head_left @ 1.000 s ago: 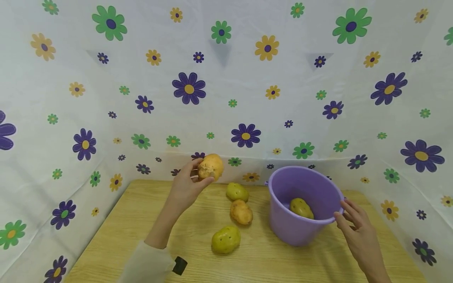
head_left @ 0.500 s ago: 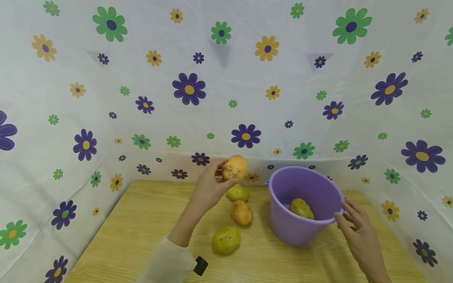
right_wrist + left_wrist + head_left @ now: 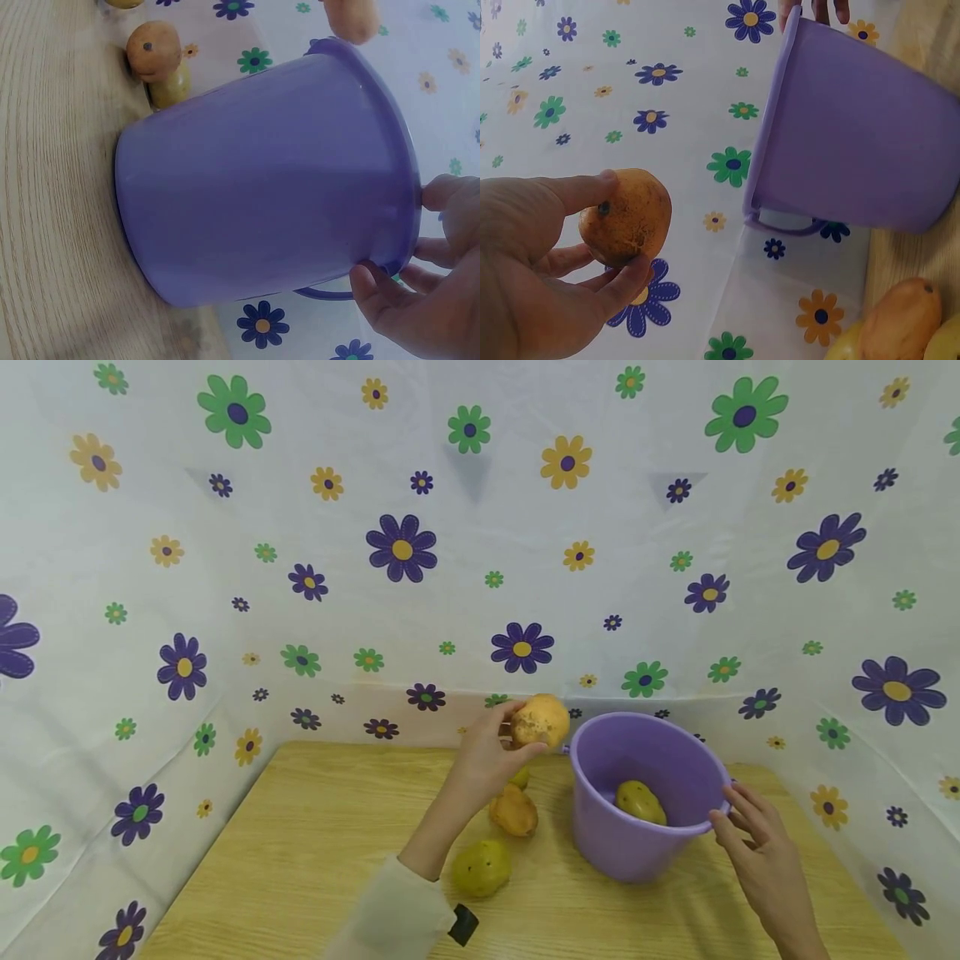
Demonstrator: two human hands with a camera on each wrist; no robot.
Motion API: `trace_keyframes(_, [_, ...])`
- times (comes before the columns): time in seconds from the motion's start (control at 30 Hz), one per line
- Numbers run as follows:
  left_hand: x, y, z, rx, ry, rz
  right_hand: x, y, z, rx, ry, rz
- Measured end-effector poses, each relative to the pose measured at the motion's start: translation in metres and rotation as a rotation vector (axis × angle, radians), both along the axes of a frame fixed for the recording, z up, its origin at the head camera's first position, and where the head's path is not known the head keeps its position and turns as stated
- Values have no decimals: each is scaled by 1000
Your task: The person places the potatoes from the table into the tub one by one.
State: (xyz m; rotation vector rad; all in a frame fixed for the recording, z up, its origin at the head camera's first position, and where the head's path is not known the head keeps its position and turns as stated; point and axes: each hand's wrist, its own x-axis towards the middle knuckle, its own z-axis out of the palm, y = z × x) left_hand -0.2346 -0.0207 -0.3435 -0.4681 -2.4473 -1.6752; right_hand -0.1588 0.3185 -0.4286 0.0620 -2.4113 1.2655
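My left hand (image 3: 501, 742) (image 3: 592, 247) pinches an orange-brown potato (image 3: 542, 721) (image 3: 626, 217) between thumb and fingers, held in the air just left of the rim of a purple plastic bucket (image 3: 637, 793) (image 3: 855, 127) (image 3: 262, 180). One yellow-green potato (image 3: 640, 801) lies inside the bucket. My right hand (image 3: 742, 827) (image 3: 427, 277) rests its fingertips on the bucket's right rim. On the wooden table (image 3: 315, 843) lie an orange potato (image 3: 514, 811) and a greenish potato (image 3: 480, 867); a third one (image 3: 521, 777) is mostly hidden behind my left hand.
White sheets printed with flowers (image 3: 480, 568) wall in the table on the back and both sides. The table's left half is bare wood. The bucket's handle (image 3: 784, 223) hangs on its far side.
My left hand has carried the orange-brown potato to the right, from over the table's middle to beside the bucket's rim. The right hand and the bucket have stayed put.
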Motion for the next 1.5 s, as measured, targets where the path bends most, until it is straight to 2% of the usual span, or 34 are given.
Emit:
trace_keyframes(0.23, [2,26,0,-37,-20,-18,1,1,1,10,-10,-6])
trace_keyframes(0.47, [3,55,-2,-23,-60,-49,1,1,2,10,-8,-7])
trace_keyframes(0.77, [6,82,-12,-124,-68,-42,-1,0,1,0,-2,3])
trace_keyframes(0.97, [9,92,-15,-139,-49,-62,-1,0,2,1,-5,2])
trace_keyframes(1.23, [9,95,-20,-146,-83,-37,0,0,2,-3,-12,-2])
trace_keyframes(1.5, [9,96,-24,-150,-85,-32,0,1,1,0,-16,3])
